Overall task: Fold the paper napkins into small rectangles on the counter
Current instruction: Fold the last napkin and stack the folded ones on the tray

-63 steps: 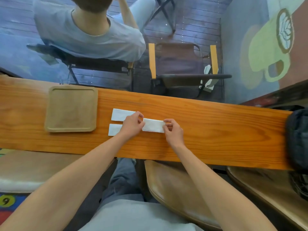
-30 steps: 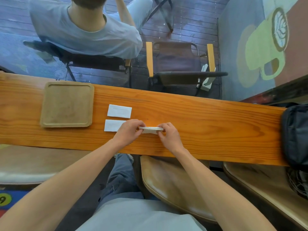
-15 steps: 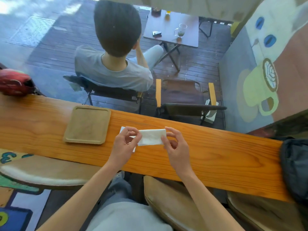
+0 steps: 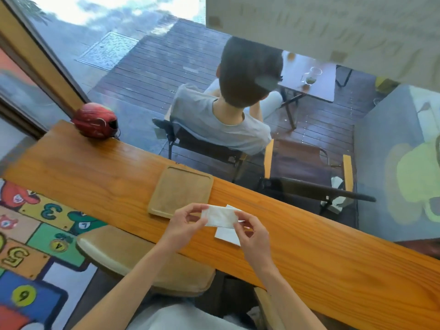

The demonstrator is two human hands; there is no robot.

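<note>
A folded white napkin (image 4: 220,217) is held up above the wooden table (image 4: 333,253), pinched at its left end by the left hand (image 4: 184,225) and at its right end by the right hand (image 4: 252,236) — both closed on the paper with thumb and fingertips. Beneath it, two more folded napkins (image 4: 228,234) are seen lying on the table (partly hidden by the raised one). Just to the left, a wooden tray (image 4: 181,191) rests on the table. At the far left end a red helmet (image 4: 95,121) is set — beside the window.
</note>
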